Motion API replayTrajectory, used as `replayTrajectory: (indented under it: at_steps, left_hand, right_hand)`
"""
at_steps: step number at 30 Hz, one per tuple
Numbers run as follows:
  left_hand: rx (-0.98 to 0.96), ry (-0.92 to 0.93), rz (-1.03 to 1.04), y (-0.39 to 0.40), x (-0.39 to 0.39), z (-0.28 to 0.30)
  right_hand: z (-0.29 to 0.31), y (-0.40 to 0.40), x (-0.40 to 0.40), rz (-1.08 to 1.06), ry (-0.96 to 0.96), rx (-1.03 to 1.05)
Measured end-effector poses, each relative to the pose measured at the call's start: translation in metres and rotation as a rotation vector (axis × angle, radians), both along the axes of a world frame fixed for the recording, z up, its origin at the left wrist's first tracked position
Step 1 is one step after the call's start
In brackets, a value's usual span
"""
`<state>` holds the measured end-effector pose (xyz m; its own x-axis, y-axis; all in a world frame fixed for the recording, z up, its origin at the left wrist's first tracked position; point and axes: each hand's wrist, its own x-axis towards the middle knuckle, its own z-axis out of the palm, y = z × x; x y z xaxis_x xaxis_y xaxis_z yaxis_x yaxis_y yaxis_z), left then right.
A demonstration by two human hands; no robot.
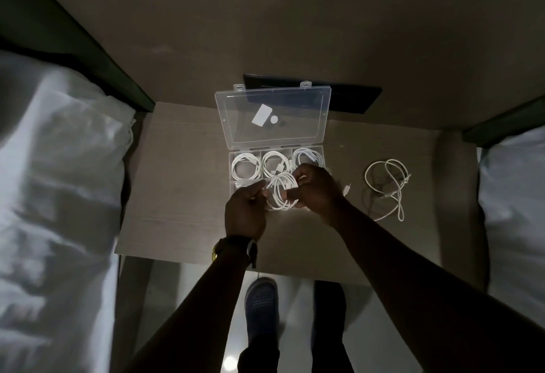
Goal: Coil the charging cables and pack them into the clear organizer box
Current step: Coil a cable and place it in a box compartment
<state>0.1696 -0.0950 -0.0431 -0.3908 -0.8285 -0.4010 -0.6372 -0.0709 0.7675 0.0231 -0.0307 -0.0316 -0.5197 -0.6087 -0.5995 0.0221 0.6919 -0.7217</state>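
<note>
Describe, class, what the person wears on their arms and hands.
Both forearms are bare: no sleeves show and no gloves cover the left hand or right hand. The left wrist carries a watch with a dark strap and a gold-coloured case on its side. The right wrist shows nothing worn. No rings can be made out in the dim light.

The room is dim. A small wooden table [182,195] stands against a plain beige wall [295,18], between two beds with white bedding, left [59,180] and right [513,195]. Near, the pale floor [206,313] shines.
</note>
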Motion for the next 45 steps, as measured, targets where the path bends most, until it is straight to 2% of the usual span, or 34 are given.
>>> replayTrajectory:
  at_steps: [2,4,7,10,16,24,30,35,40,43,45]
  left_hand:
    - [-0.012,-0.029,-0.046,-0.002,-0.002,-0.010]
    - [-0.020,-0.040,-0.072,-0.001,-0.003,-0.017]
    - [-0.133,-0.086,-0.089,0.000,-0.005,-0.027]
    - [-0.205,-0.156,-0.093,-0.001,-0.008,-0.029]
    - [-0.156,-0.142,-0.073,-0.005,-0.015,-0.024]
    - [-0.241,-0.152,-0.160,-0.003,-0.009,-0.026]
    - [-0.281,-0.129,-0.282,0.002,0.001,-0.030]
    - [-0.253,-0.164,-0.336,0.004,0.003,-0.030]
    - [-0.209,-0.199,-0.341,0.003,-0.004,-0.026]
    - [-0.190,-0.221,-0.382,0.002,-0.009,-0.023]
    - [-0.164,-0.255,-0.402,0.002,-0.012,-0.021]
  right_hand:
    - [-0.011,-0.004,0.001,0.064,0.057,0.031]
    - [-0.018,-0.006,0.000,0.153,0.208,0.079]
    - [-0.023,-0.005,0.001,0.268,0.441,0.130]
    - [-0.029,-0.003,0.004,0.365,0.544,0.100]
    - [-0.030,-0.002,0.011,0.489,0.694,0.018]
    - [-0.033,0.002,0.011,0.520,0.678,-0.034]
    - [-0.036,0.014,0.011,0.760,0.816,-0.026]
    - [-0.029,0.008,0.012,0.665,0.764,0.040]
    - [-0.028,0.014,0.021,0.606,0.893,0.094]
    - [-0.027,0.030,0.025,0.715,0.995,0.161]
    - [-0.028,0.041,0.028,0.774,0.970,0.205]
